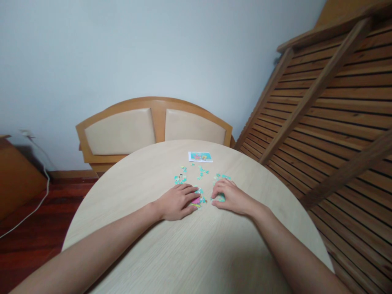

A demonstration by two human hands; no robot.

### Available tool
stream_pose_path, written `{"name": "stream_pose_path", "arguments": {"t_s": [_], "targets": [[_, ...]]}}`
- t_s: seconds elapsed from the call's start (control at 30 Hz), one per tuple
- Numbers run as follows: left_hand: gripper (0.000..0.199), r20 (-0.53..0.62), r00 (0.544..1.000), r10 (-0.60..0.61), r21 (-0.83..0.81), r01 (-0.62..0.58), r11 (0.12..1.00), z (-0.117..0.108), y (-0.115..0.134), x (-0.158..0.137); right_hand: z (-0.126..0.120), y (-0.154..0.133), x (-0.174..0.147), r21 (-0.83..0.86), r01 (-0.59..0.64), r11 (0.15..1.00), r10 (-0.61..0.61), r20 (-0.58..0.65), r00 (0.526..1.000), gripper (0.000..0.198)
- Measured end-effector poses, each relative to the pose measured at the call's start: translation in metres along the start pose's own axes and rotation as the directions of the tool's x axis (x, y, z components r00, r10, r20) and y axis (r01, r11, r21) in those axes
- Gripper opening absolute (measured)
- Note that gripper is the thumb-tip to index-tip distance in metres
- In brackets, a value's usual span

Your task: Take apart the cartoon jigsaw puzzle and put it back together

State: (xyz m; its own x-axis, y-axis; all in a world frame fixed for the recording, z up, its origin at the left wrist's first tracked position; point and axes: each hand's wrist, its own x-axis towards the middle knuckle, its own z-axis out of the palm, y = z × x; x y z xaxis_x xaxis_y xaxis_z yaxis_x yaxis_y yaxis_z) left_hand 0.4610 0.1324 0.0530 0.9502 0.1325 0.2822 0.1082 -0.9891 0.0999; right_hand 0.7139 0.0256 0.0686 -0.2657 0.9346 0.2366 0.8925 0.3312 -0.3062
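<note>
My left hand [180, 201] lies palm down on the table, fingers stretched over a partly joined patch of jigsaw puzzle [196, 201] in pink and turquoise. Its palm and fingers hide part of that patch. Just to the right, my right hand [228, 197] arches over turquoise puzzle pieces [219, 198], its thumb apart from the curled fingers. No piece shows in its grasp. Loose turquoise pieces [202, 171] lie beyond both hands, with another small cluster [180, 178] past my left fingers and more pieces [222, 176] behind my right hand.
A picture card [200, 157] with pink and yellow figures lies toward the far side of the round wooden table [147, 171]. Behind it stands a padded wooden headboard [157, 122] against the wall. A slatted wooden frame [321, 94] leans at the right. A white cable [45, 188] hangs at the left.
</note>
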Motion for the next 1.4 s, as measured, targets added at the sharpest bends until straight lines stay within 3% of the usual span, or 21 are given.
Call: {"name": "stream_pose_path", "arguments": {"t_s": [0.47, 0.77, 1.4], "targets": [[0.042, 0.001, 0.999, -0.049, -0.041, 0.049, 0.998, 0.007, -0.006, -0.002, 0.005, -0.016, 0.0, 0.164, 0.009, 0.986, -0.02, 0.067, 0.998, 0.013], [0.042, -0.014, 1.0, -0.025, -0.061, 0.024, 0.998, 0.009, -0.009, -0.003, 0.006, -0.02, 0.0, 0.156, -0.008, 0.988, -0.005, 0.085, 0.996, 0.018], [0.041, -0.027, 0.999, -0.022, -0.083, 0.019, 0.996, 0.007, -0.008, -0.003, 0.015, -0.033, 0.011, 0.059, 0.044, 0.997, -0.043, -0.021, 0.999, 0.015]]}}
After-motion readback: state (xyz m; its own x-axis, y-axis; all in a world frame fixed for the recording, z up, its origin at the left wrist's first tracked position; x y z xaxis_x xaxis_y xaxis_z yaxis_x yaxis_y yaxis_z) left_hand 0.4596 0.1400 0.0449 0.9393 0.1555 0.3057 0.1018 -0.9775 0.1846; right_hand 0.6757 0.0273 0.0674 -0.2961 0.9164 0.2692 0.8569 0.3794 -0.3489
